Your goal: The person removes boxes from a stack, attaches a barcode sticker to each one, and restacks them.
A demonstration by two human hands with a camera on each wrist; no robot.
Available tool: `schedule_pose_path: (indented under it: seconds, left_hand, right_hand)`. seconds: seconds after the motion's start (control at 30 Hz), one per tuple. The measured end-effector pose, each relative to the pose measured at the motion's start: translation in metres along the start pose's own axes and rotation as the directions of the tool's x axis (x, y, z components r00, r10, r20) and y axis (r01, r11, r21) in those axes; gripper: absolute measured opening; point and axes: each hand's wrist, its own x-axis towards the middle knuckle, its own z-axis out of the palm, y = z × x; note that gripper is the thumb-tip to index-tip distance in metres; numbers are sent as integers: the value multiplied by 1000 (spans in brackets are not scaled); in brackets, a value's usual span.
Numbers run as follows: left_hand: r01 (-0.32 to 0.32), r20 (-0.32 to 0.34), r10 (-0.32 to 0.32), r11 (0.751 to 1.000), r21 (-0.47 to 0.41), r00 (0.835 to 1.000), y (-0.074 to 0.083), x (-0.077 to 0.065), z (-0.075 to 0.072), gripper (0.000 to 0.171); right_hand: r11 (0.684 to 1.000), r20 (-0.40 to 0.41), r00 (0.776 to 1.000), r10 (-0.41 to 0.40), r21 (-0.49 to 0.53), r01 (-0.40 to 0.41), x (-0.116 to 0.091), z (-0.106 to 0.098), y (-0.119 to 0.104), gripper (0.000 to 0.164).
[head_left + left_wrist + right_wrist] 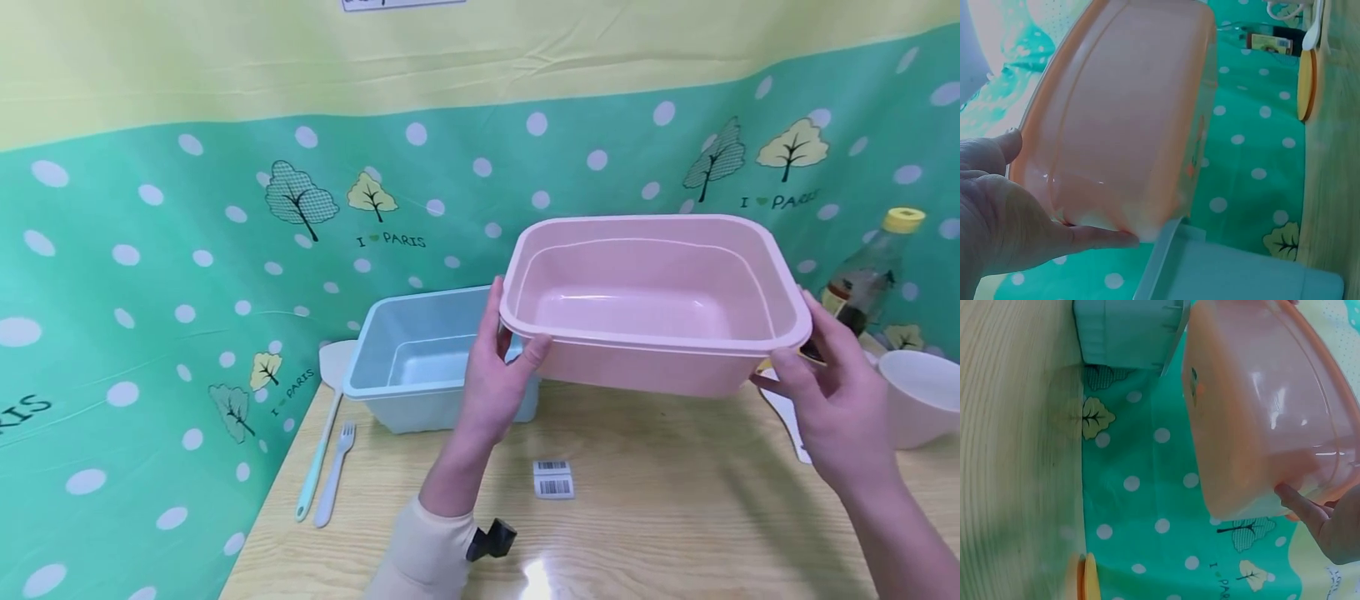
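Observation:
A pink plastic basin is held up above the table, its open top tilted toward me. My left hand grips its left end, thumb on the near rim and fingers along the side. At the opposite end my right hand holds the rim's right corner; one finger presses against the basin's side wall in the right wrist view. A light blue basin stands on the table behind my left hand, partly covered by that hand and the pink basin.
Left of the blue basin lie a turquoise-handled spatula and a fork. A barcode label is on the wooden table. A yellow-capped bottle, white mug, white spoon and yellow disc stand or lie at the right.

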Motion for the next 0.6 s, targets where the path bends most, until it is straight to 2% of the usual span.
schedule_pose_path:
  seconds: [0.03,0.13,0.23,0.3,0.43,0.6]
  left_hand:
    - [2,3,-2,1000,-1,1000,-1,0,1,89]
    - [20,11,-20,1000,-3,1000,-3,1,6,91]
    - [47,22,-47,999,-5,999,-5,1,11,93]
    - [62,26,-61,998,-17,998,-6,1,15,93]
    - [83,27,-82,995,-55,996,-9,0,22,93]
    - [107,11,-106,989,-101,994,-15,-3,30,94]
  right_hand:
    - [1000,-3,1000,1,1,-1,0,-1,0,59]
    - [994,-9,1000,12,-111,-13,-2,-5,-2,59]
    - [968,-15,1000,19,-249,-22,-4,-9,-4,60]
    - [956,-16,1000,23,-293,-27,-5,-13,-4,60]
    - [962,-15,999,31,-270,-34,-8,-19,-1,60]
    - [989,7,999,37,-141,-36,-10,-27,4,60]
